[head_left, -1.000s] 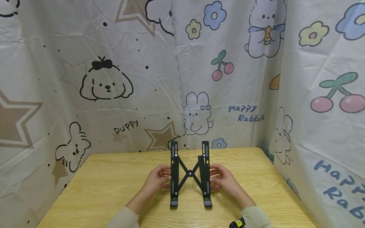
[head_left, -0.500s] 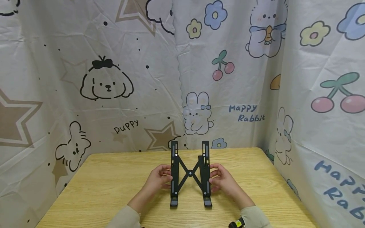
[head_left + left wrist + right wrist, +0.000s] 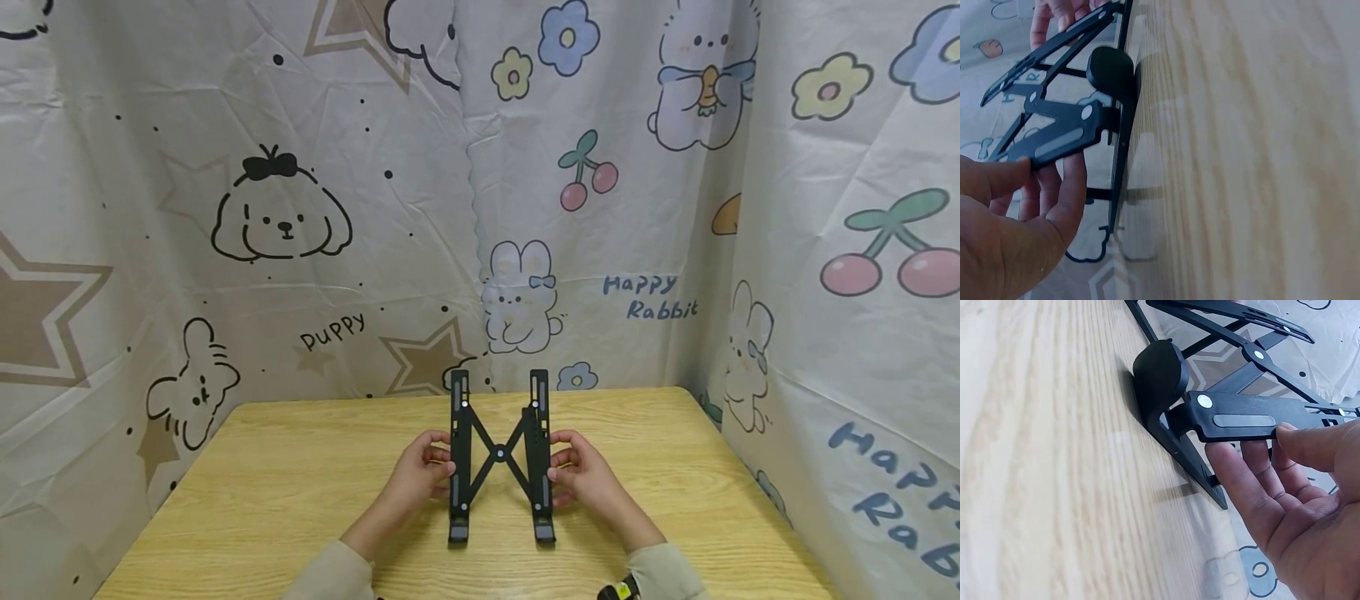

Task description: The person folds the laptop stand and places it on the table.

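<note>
A black folding laptop stand [image 3: 500,453] stands unfolded on the table, its crossed bars joined at a central pivot and its upper rails raised at a slant. My left hand [image 3: 417,468] pinches the left rail between thumb and fingers. On the opposite side my right hand [image 3: 581,469] grips the right rail the same way. Seen from the left wrist, the thumb lies on top of the rail [image 3: 1063,140] with the fingers under it. In the right wrist view the rail [image 3: 1247,419] carries a grey pad, and the front lip [image 3: 1161,375] curves up near the tabletop.
The pale wooden table [image 3: 300,475] ends at a patterned curtain [image 3: 420,208] behind it, and another curtain side hangs at the right. A black strap with a yellow patch [image 3: 619,590] shows by the right sleeve [image 3: 667,571].
The gap between the stand's two rails has narrowed very slightly, and both hands have shifted a little inward with them. The grip on each side is the same.
</note>
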A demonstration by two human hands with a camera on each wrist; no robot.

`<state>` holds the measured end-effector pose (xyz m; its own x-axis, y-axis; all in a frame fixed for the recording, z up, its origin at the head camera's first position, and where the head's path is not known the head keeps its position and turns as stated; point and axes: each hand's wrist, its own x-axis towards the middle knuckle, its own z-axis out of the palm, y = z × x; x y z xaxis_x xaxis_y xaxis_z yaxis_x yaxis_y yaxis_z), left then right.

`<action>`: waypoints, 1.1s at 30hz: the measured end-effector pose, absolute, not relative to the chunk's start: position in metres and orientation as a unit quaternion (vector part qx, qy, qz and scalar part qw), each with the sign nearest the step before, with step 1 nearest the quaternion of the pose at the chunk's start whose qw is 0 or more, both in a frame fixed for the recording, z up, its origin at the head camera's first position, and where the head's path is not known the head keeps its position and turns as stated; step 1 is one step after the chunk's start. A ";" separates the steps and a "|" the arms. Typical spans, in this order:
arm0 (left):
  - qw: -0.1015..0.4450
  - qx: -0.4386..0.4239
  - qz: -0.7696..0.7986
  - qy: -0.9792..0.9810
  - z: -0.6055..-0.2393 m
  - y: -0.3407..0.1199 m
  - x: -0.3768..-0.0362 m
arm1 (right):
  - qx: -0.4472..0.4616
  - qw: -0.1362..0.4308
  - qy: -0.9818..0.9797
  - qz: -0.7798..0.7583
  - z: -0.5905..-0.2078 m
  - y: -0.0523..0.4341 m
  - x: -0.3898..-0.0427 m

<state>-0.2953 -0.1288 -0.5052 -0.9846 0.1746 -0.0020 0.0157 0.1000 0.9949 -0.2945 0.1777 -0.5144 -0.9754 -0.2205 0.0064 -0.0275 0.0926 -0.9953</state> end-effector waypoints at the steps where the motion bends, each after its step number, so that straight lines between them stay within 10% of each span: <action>1: 0.056 0.064 0.663 0.744 -0.505 -0.128 -0.294 | -0.084 0.071 0.738 -0.666 -0.514 0.177 -0.294; 33: 0.043 0.072 0.625 0.776 -0.507 -0.111 -0.300 | -0.087 0.062 0.747 -0.656 -0.516 0.150 -0.293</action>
<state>-0.2997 -0.1106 -0.5068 -0.9859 0.1659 0.0235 0.0582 0.2081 0.9764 -0.2929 0.1505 -0.5160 -0.9773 -0.2111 0.0202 -0.0475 0.1250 -0.9910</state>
